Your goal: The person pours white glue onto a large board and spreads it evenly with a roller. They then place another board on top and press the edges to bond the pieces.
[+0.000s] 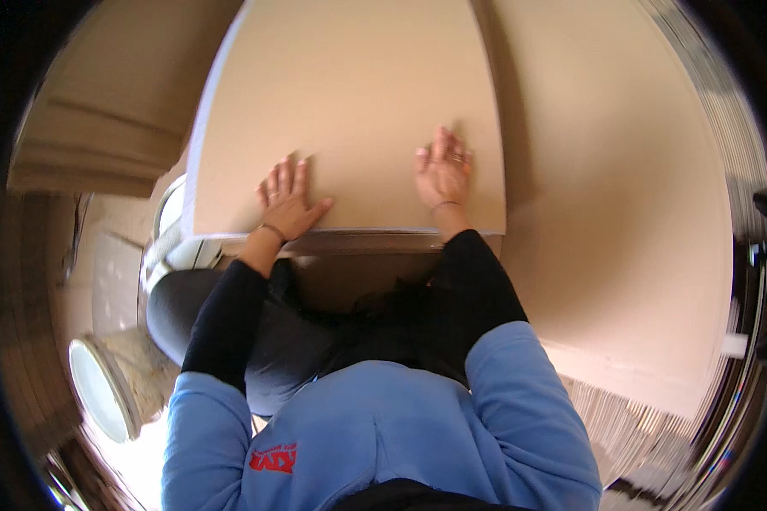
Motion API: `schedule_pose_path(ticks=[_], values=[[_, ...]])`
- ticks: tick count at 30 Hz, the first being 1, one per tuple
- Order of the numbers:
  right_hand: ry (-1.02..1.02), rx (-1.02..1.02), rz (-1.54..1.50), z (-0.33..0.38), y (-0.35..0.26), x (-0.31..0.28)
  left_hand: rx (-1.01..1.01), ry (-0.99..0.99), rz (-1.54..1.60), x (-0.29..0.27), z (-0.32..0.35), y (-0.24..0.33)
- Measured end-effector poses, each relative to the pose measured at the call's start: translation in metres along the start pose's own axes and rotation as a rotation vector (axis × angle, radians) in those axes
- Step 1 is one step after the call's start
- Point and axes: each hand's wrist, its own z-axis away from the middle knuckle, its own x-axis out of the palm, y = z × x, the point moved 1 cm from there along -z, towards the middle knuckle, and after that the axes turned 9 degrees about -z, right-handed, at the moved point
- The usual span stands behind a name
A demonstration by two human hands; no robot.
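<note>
A large brown cardboard sheet (358,102), on top of what looks like a stack with pale edges, lies in front of me. My left hand (288,203) rests flat on its near left part, fingers spread and thumb pointing right. Farther right, my right hand (445,175) lies on the same sheet near its right edge, fingers stretched forward and slightly blurred. Neither hand grips anything. Both wrists cross the sheet's near edge.
To the right stands a wider stack of cardboard (614,196), close against the sheet. More cardboard (119,94) is at the far left. A round bucket-like container (106,387) lies at the lower left, near my leg. Something white (175,243) is beside the sheet's left corner.
</note>
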Motion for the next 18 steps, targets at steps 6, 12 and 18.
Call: schedule_pose_path(ticks=[6, 12, 18], values=[[0.059, -0.014, -0.055, 0.003, 0.001, 0.002, 0.012, -0.03, -0.026, 0.005, -0.008, -0.01], [0.096, -0.031, -0.268, 0.065, 0.026, -0.019, -0.029, -0.101, -0.049, 0.01, -0.013, -0.024], [0.246, -0.09, -0.507, 0.124, 0.034, -0.026, -0.053, -0.1, 0.028, -0.01, -0.032, 0.012]])
